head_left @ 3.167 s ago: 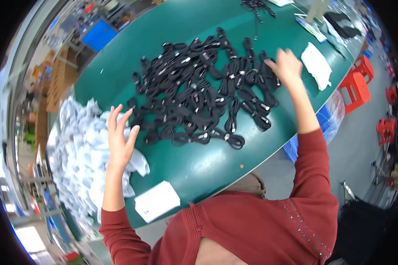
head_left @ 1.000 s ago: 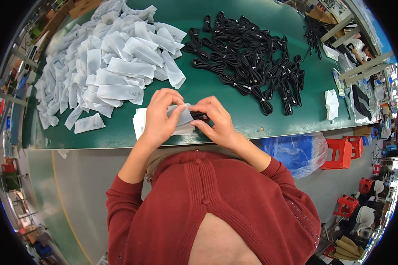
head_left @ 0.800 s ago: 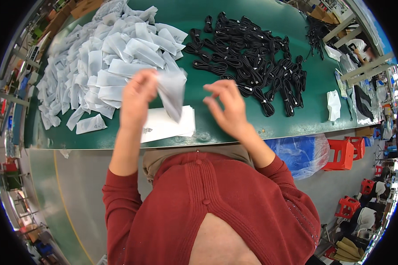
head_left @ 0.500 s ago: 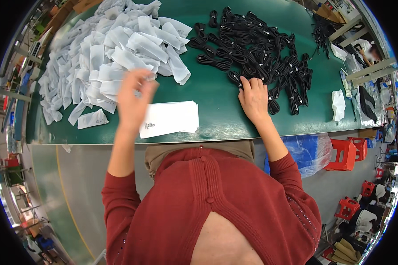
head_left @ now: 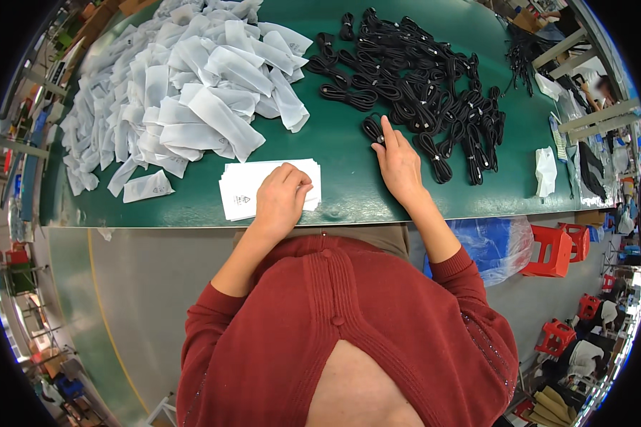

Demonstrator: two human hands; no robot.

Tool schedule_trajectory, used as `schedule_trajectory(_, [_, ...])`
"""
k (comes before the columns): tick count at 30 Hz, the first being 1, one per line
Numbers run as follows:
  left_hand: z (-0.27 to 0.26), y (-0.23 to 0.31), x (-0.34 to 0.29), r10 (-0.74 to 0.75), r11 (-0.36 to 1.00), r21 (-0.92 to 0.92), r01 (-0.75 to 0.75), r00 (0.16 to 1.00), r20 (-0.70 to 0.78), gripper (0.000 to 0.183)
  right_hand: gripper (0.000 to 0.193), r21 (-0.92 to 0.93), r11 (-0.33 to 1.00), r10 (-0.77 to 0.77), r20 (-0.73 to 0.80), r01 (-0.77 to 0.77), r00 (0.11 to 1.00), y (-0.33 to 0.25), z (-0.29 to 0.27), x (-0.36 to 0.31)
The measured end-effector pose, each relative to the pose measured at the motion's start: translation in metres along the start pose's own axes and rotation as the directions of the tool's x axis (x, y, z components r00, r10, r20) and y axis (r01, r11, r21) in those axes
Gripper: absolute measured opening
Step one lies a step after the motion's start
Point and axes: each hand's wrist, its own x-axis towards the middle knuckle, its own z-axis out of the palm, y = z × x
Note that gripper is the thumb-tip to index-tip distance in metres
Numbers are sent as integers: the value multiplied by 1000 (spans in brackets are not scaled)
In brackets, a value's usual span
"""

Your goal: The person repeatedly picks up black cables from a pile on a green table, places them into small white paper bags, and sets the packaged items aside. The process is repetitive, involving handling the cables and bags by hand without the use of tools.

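My left hand (head_left: pixel 283 199) rests on a stack of flat white bags (head_left: pixel 236 186) near the table's front edge. Its fingers are bent together at the right part of the top bag, with the fingertips partly hidden. A coiled black cable (head_left: pixel 371 129) is held at the thumb and fingers of my right hand (head_left: pixel 400 165), just left of the cable pile. That hand's index finger stretches forward beside the coil. Many more coiled black cables (head_left: pixel 420 85) lie heaped at the back right. Filled white bags (head_left: pixel 206 78) form a large pile at the back left.
One filled white bag (head_left: pixel 148 186) lies apart at the front left of the green table (head_left: pixel 349 203). A crumpled white packet (head_left: pixel 545 171) sits at the right. Red stools (head_left: pixel 547 249) and a blue plastic-wrapped bundle (head_left: pixel 481 245) stand below the table edge.
My left hand has come from the filled-bag pile down to the flat stack; another filled bag lies on the pile's front. My right hand has drawn one cable coil slightly away from the heap.
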Motion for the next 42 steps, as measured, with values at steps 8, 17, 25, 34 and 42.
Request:
schedule_trajectory(8, [-1,1,-2,-126,979,-168,119,992,-31,8,49,15,999,-42,-16,43,999,-8,-2,-1])
schedule_trajectory(17, [-4,-3,-1,-320,875,-363,319,945,60,5,42,412,900,-156,-2,143,988,-62,-31,-11])
schedule_trajectory(25, [-12,1,2,-227,861,-456,226,972,53,5,35,351,894,-359,187,279,915,-61,-33,-15])
schedule_trajectory(34, [-28,23,15,213,955,-208,-212,977,-15,10,15,564,475,127,716,-676,686,-66,-21,-7])
schedule_trajectory(42, [-47,16,44,-50,837,-547,22,998,-35,3,39,798,595,-198,34,92,980,-82,-26,14])
